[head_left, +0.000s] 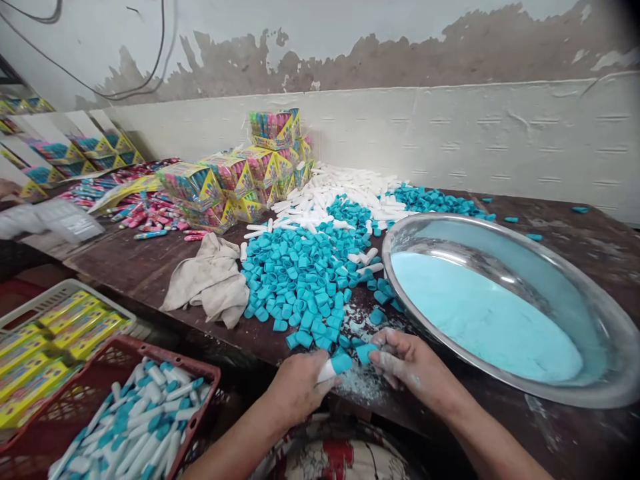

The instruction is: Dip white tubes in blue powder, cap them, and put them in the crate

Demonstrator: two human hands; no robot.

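Note:
My left hand point(303, 380) is closed round a white tube point(327, 371) whose end carries a teal cap point(342, 363). Close to its right, my right hand point(405, 363) pinches a loose teal cap point(367, 353) between thumb and fingers, with powder on the fingertips. Just beyond both hands spreads a heap of teal caps point(295, 273). Behind that heap lies a pile of white tubes point(345, 183). To the right stands a wide steel basin point(400, 293) with pale blue powder point(475, 313) in it.
A crumpled cloth point(207, 280) lies left of the caps. At lower left, a red crate point(210, 387) holds capped tubes, beside a white basket point(45, 297) of yellow boxes. Stacked packs point(250, 173) and colourful tubes point(155, 213) sit farther back. Part of another person's hand point(9, 190) shows far left.

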